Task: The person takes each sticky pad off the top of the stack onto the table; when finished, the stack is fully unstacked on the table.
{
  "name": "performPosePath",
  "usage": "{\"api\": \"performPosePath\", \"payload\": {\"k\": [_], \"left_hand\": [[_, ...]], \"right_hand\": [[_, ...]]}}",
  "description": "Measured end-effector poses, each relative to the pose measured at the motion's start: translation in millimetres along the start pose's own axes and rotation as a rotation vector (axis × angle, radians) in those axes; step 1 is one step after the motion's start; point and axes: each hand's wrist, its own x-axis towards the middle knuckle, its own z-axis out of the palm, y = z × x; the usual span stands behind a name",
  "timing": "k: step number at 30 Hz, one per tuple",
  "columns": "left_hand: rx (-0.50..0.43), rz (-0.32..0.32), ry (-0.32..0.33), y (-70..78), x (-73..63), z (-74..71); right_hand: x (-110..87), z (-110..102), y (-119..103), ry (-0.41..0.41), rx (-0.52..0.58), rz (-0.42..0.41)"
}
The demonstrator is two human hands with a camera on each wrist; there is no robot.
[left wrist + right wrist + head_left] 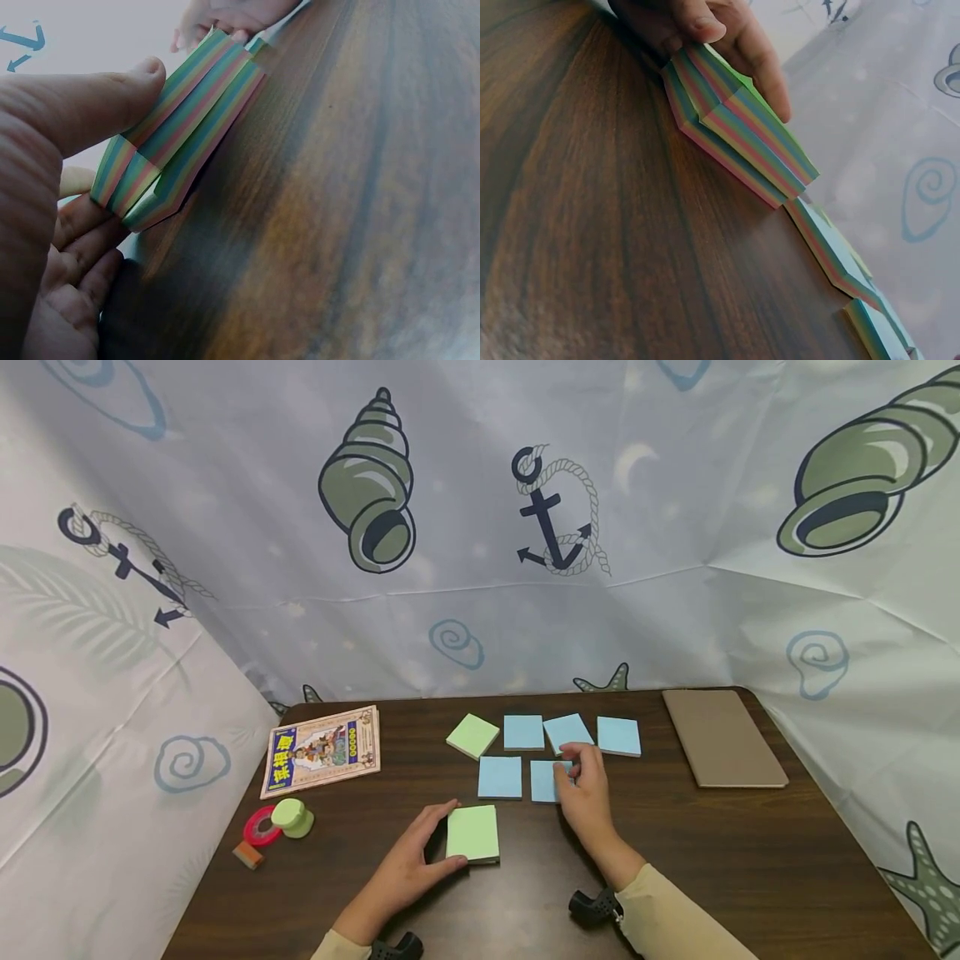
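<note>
My left hand [408, 868] grips a stack of sticky note pads [472, 832] with a light green top. In the left wrist view the thumb lies along the upper side of the stack [187, 120] and fingers are beneath. Its sides show multicoloured stripes, and the stack is tilted off the table. My right hand [588, 797] has its thumb and bent fingers at the right edge of a blue sticky note pad [543, 782], partly covering it. That pad lies on the table. To its left is another blue pad [500, 777].
Behind lie a green pad [473, 736] and several blue pads [523, 732]. A brown notebook [723, 739] is at the right. On the left are a booklet [322, 752], a red tape roll [262, 827], a light green round object [293, 817] and a small orange-brown block [247, 855].
</note>
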Motion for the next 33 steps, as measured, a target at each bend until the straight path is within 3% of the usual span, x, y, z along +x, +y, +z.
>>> {"api": "performPosePath", "payload": {"k": [3, 6, 13, 17, 25, 29, 33], "left_hand": [[-0.005, -0.005, -0.003, 0.2, 0.5, -0.2], [-0.004, -0.002, -0.001, -0.3, 0.7, 0.0], [-0.001, 0.007, 0.003, -0.8, 0.7, 0.4], [0.001, 0.011, 0.008, 0.2, 0.8, 0.1], [0.0, 0.023, 0.013, -0.9, 0.3, 1.0], [-0.006, 0.016, 0.004, -0.7, 0.6, 1.0], [-0.012, 0.007, -0.004, -0.6, 1.4, 0.4]], "right_hand": [[-0.6, -0.2, -2.6, -0.021, 0.071, -0.021], [-3.5, 1.2, -5.0, -0.1, 0.161, -0.029], [-14.7, 7.3, -10.2, -0.437, 0.413, 0.003], [-18.1, 9.2, -12.4, -0.576, 0.446, 0.008], [-20.8, 9.4, -15.6, -0.763, 0.535, 0.063], [-22.3, 14.1, -16.3, -0.855, 0.409, 0.058], [-23.0, 19.2, -14.5, -0.878, 0.215, -0.074]]}}
